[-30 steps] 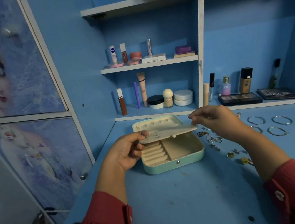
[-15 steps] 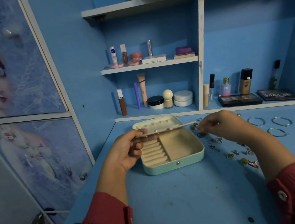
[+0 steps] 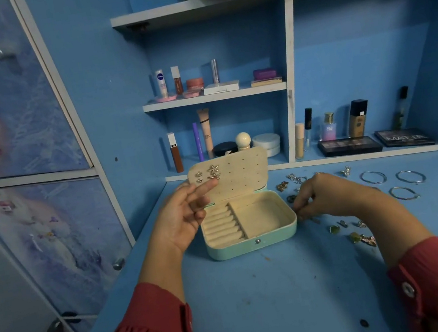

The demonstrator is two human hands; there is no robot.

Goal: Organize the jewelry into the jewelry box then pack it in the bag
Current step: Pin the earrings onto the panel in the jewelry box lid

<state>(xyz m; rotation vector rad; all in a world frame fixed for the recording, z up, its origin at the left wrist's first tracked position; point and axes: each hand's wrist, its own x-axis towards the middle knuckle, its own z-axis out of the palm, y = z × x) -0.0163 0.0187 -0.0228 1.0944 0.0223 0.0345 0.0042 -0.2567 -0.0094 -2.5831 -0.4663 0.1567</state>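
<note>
Head view: jewelry box [image 3: 248, 227] open mid-desk [image 3: 261, 289], long axis left-right; left hand [image 3: 180, 218], fingers extended, props the earring panel [image 3: 231, 175]; right hand [image 3: 330, 196], nearer the loose jewelry [image 3: 350, 230] toward the right edge, fingers curled down, grasp unclear.

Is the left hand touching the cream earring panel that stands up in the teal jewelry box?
Touching. The head view shows the left hand with straight fingers laid against the panel's front.

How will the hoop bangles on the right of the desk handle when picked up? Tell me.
The hoop bangles look like thin wire rings, so probably light and fairly stiff. Lying flat on the desk, they may be awkward to pinch, and on edge they could roll.
</note>
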